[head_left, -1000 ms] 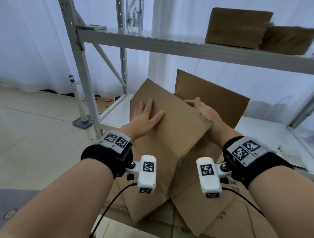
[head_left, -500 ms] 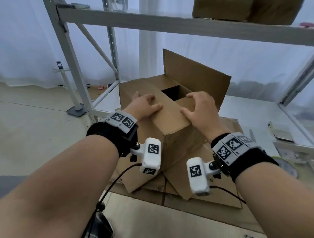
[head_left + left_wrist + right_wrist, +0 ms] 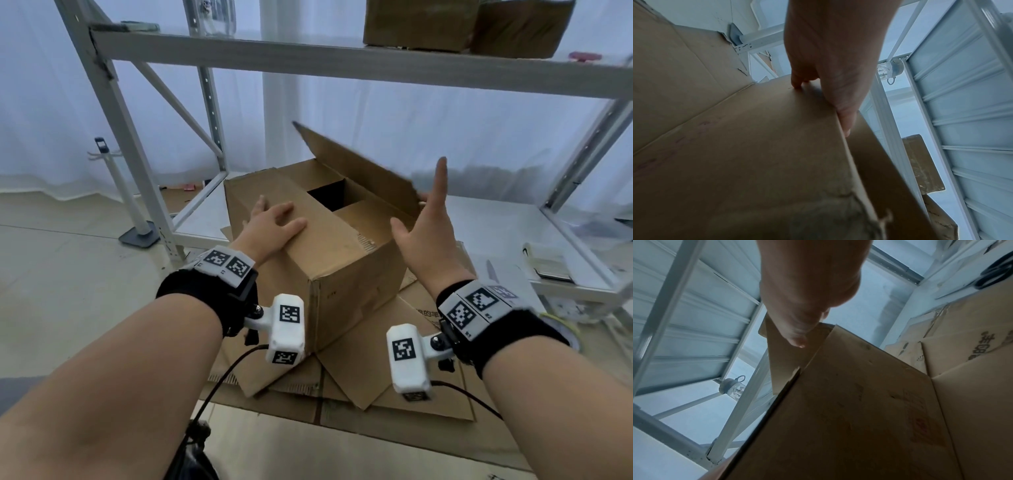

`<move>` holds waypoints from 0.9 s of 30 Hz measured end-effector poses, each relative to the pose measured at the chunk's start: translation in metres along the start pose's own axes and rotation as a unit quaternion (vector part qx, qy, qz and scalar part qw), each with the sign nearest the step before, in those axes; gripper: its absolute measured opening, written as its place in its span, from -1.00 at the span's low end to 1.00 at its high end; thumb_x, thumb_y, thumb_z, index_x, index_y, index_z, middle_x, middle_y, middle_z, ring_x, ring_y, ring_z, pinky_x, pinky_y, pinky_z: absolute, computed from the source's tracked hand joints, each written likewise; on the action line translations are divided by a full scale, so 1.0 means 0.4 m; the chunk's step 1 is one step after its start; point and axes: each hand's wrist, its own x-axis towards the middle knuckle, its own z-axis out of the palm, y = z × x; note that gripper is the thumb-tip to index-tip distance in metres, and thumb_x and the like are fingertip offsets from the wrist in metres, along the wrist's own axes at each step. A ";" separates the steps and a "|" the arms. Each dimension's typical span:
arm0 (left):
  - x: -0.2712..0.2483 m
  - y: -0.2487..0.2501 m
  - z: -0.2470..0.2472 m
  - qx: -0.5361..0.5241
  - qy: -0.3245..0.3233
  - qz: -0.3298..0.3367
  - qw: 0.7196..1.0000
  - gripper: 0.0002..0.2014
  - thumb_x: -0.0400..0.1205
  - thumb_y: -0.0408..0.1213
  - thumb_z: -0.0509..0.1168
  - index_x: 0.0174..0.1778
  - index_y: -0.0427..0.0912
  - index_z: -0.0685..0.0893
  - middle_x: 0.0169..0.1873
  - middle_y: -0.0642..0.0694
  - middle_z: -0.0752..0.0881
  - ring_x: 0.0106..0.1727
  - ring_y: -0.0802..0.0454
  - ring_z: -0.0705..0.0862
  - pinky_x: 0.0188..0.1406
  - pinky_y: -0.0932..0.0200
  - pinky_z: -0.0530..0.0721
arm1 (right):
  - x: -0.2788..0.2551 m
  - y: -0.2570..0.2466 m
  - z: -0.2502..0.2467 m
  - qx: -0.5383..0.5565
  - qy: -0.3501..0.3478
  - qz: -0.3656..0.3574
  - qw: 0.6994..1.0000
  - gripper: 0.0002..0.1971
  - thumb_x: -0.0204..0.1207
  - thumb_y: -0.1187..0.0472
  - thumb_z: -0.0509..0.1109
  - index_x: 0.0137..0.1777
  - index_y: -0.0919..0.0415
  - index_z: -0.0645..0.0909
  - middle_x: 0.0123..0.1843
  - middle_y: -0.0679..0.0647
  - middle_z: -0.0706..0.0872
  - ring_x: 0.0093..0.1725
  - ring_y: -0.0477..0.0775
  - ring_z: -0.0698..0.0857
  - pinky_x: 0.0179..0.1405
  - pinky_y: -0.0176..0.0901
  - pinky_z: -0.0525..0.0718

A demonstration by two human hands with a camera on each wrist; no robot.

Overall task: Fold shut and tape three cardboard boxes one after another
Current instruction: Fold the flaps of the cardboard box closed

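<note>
A brown cardboard box (image 3: 346,274) stands on flattened cardboard on the floor, its top partly folded with a dark gap in the middle. My left hand (image 3: 274,222) lies flat with straight fingers on the near folded flap (image 3: 756,129). My right hand (image 3: 424,219) is raised with straight fingers against the edge of the far flap (image 3: 356,164), which stands tilted up. In the right wrist view the thumb touches that flap (image 3: 789,353).
A white metal shelf rack (image 3: 342,58) rises behind the box, with two brown boxes (image 3: 462,24) on its upper shelf. Flattened cardboard (image 3: 394,387) covers the floor under the box. A notebook (image 3: 544,260) and a roll of tape (image 3: 565,329) lie at the right.
My right hand has left the near flap and risen to the far flap, which now tilts toward me. The left hand stays pressed on the near flap.
</note>
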 end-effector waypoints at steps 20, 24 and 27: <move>0.013 0.001 0.027 0.047 0.018 -0.001 0.999 -0.54 0.74 0.00 0.00 0.60 0.14 0.29 0.68 -0.15 -0.05 0.68 -0.11 -0.02 0.62 -0.15 -0.20 | -0.013 -0.010 0.020 -0.070 -0.154 -0.044 0.985 -0.70 0.64 0.27 0.32 0.35 0.17 0.65 0.40 0.08 0.64 0.49 0.08 0.50 0.59 -0.09 0.26; 0.028 -0.006 0.039 0.052 0.016 -0.013 0.998 -0.52 0.72 0.04 -0.01 0.60 0.20 0.27 0.69 -0.10 -0.05 0.68 -0.21 -0.04 0.63 -0.25 -0.17 | -0.018 0.007 0.033 -0.082 -0.162 -0.041 0.983 -0.71 0.68 0.19 0.27 0.33 0.17 0.67 0.39 0.07 0.66 0.48 0.13 0.49 0.56 0.09 0.32; 0.039 0.001 0.039 0.104 0.040 -0.025 0.993 -0.55 0.69 0.08 0.00 0.54 0.26 0.35 0.68 0.01 0.04 0.68 -0.25 -0.14 0.51 -0.46 -0.24 | -0.008 -0.006 0.023 -0.087 -0.167 -0.041 0.981 -0.65 0.68 -0.09 0.18 -0.21 0.05 0.66 -0.22 -0.09 0.72 -0.11 -0.02 0.66 0.03 -0.01 0.55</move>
